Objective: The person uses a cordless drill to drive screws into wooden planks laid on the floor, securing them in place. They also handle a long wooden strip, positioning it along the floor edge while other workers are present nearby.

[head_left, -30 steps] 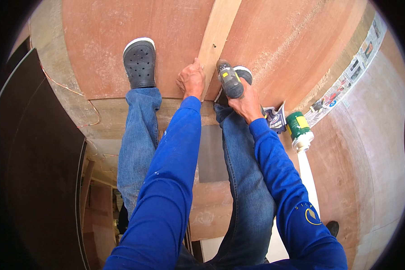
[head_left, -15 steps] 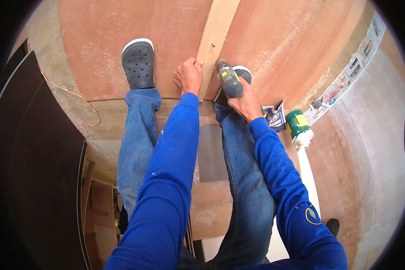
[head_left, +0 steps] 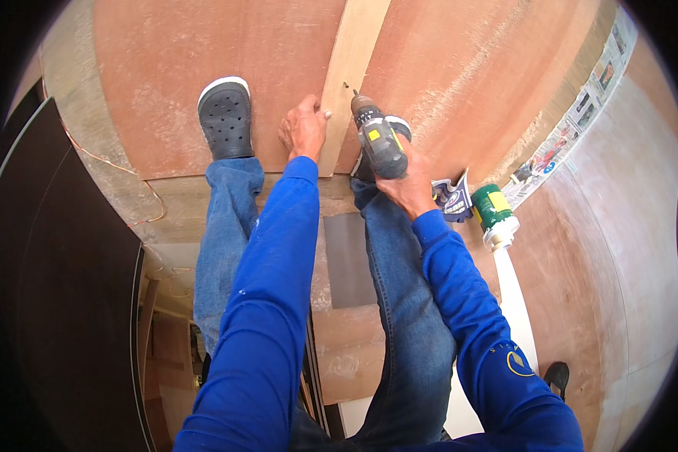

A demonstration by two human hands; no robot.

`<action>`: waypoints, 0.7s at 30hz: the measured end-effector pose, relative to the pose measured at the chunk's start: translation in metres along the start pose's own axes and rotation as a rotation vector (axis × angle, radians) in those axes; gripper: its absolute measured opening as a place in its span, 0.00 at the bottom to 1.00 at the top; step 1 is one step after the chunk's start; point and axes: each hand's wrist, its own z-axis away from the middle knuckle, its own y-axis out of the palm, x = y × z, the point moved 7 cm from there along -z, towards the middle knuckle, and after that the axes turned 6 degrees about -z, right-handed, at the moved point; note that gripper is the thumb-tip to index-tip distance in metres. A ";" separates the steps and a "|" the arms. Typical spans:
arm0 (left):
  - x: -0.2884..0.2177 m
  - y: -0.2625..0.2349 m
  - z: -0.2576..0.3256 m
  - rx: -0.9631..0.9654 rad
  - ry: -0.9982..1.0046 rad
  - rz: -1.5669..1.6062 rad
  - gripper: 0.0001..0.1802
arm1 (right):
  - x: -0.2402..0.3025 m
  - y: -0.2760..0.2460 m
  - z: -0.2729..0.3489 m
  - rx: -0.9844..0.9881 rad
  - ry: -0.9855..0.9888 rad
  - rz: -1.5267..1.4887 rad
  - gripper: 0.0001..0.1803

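Observation:
A grey-and-black cordless drill (head_left: pixel 385 149) with a yellow patch is gripped in my right hand (head_left: pixel 408 183). Its thin bit points up and left, its tip just right of a dark spot (head_left: pixel 346 85) in a pale wooden strip (head_left: pixel 344 60). That spot is too small to tell as screw or hole. By the strip's left edge, my left hand (head_left: pixel 303 129) is closed, its fingers curled. Whatever it may pinch is hidden. The strip lies on reddish plywood (head_left: pixel 211 45).
My feet, in dark clogs (head_left: pixel 227 120), flank the strip; the drill partly covers the right one. On the right are a green canister (head_left: pixel 493 208), a crumpled dark-blue printed packet (head_left: pixel 453 197) and newspaper sheets (head_left: pixel 580 113). A large dark panel (head_left: pixel 60 279) and a thin cable (head_left: pixel 102 159) lie left.
The view has shifted slightly. The drill has turned so its bit now shows beside the dark spot. My left hand stays closed near the strip's edge.

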 end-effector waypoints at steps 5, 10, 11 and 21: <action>-0.003 0.006 0.002 0.012 0.011 0.023 0.14 | -0.005 0.006 -0.004 0.027 0.043 0.105 0.22; 0.020 0.013 0.009 0.027 -0.164 0.238 0.14 | -0.009 0.013 -0.003 0.120 0.002 0.086 0.22; 0.023 0.014 0.010 0.013 -0.178 0.247 0.13 | -0.006 0.016 -0.003 0.136 -0.040 0.109 0.21; 0.030 0.018 0.010 0.015 -0.255 0.172 0.07 | 0.013 0.050 -0.029 0.253 -0.030 0.263 0.26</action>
